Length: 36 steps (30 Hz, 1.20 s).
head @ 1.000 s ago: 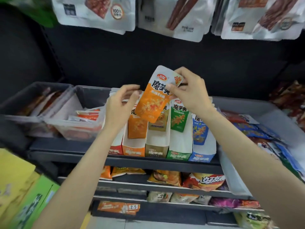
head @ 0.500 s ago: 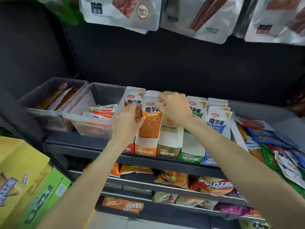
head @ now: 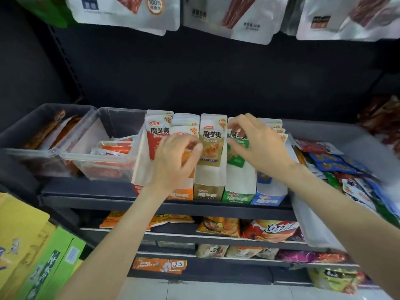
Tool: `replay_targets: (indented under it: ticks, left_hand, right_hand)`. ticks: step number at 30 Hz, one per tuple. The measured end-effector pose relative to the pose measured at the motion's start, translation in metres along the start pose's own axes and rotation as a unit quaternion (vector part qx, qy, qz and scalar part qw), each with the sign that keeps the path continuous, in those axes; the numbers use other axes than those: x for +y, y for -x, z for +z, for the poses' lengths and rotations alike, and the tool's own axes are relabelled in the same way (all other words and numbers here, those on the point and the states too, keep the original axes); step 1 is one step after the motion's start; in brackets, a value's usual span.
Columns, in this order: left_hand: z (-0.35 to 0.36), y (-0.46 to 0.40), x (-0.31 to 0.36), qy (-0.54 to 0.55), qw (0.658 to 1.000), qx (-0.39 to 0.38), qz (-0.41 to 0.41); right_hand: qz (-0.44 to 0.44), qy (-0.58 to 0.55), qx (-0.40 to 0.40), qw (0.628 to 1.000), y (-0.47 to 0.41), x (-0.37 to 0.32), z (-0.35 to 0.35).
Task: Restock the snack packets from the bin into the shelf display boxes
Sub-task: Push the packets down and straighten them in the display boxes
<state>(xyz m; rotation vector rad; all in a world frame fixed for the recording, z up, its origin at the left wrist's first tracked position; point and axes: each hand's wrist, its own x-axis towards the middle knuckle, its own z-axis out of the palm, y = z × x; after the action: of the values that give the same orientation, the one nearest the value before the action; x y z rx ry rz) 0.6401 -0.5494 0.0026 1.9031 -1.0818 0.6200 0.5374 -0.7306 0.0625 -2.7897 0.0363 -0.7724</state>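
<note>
Above the row of display boxes [head: 207, 191] open space runs up to the hanging pouches [head: 244, 20], while a clear bin [head: 101, 161] abuts the row's left end and a grey bin [head: 337, 131] of loose packets its right.

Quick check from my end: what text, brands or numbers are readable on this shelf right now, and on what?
"魔芋爽": red packet, brown packet, green box.
"100%": hanging pouch, top left.
"2.5": price tag, bottom shelf edge.
"20%": red packet's corner, faint.
Small print on the pouches, the chip bag and the lower bags: too blurred to read.
</note>
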Motion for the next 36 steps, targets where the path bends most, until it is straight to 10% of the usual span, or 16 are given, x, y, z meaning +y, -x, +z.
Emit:
replay_targets:
  ticks: [5,12,20,33,36]
  left_hand:
    - [0.040,-0.012,0.067,0.093,0.971,-0.099,0.196]
    - [0.116,-0.042,0.158,0.126,0.924,-0.309,0.185]
    - [0.201,-0.064,0.203,0.043,0.850,-0.476,0.221]
    - [0.234,-0.068,0.215,-0.038,0.813,-0.502,0.291]
    - [0.226,-0.064,0.216,-0.003,0.848,-0.456,0.271]
  right_hand:
    - [0.057,0.042,-0.091,0.993,0.085,0.061,-0.069]
    - [0.303,0.095,-0.150,0.936,0.188,0.134,-0.127]
    - [0.374,0.094,-0.287,0.877,0.210,0.169,-0.137]
    - [0.354,0.176,-0.212,0.894,0.201,0.184,-0.139]
    - [0.353,0.176,-0.151,0.906,0.197,0.178,-0.154]
